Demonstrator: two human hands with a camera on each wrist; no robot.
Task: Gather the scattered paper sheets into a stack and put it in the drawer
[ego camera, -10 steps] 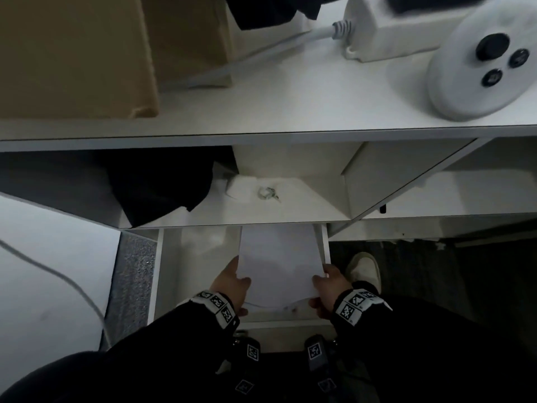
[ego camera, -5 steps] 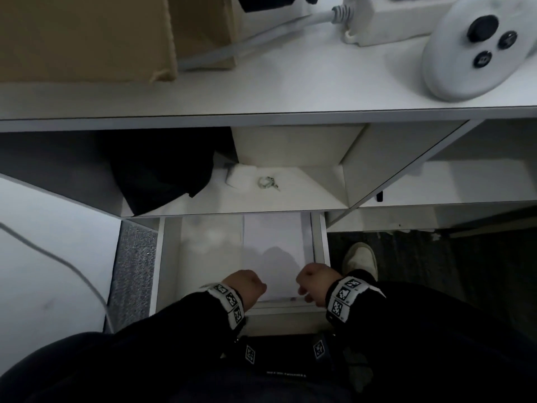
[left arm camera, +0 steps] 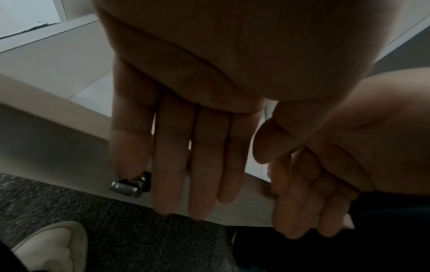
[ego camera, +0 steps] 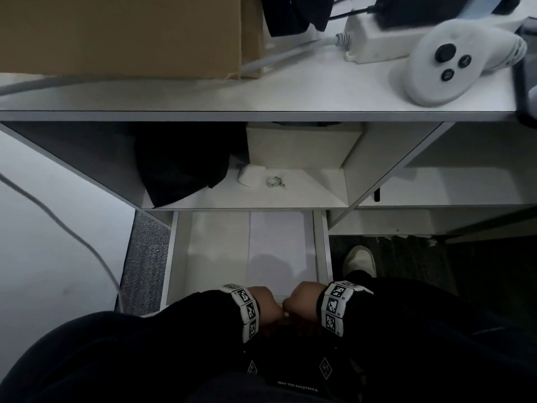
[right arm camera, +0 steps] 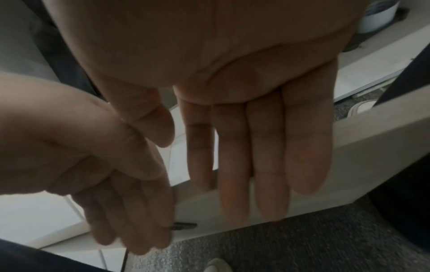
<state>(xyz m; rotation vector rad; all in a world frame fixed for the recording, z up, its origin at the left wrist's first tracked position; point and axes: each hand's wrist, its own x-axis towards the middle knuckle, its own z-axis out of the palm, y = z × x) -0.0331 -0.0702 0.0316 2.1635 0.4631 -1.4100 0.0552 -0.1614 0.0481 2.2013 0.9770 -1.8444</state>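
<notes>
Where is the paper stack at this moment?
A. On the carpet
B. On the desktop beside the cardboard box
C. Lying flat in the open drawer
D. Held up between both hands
C: the paper stack lies flat against the right side of the open drawer, with neither hand on it.

Head view: from above, facing steeply down past the desk edge into the open drawer and onto both wrists. Left wrist view: very close under the left hand, looking along straight fingers toward the drawer front, metal handle and carpet. Right wrist view: equally close beneath the right hand, aimed likewise. Shared across both wrist views: drawer front, carpet, each other's hand, probably the same handle.
</notes>
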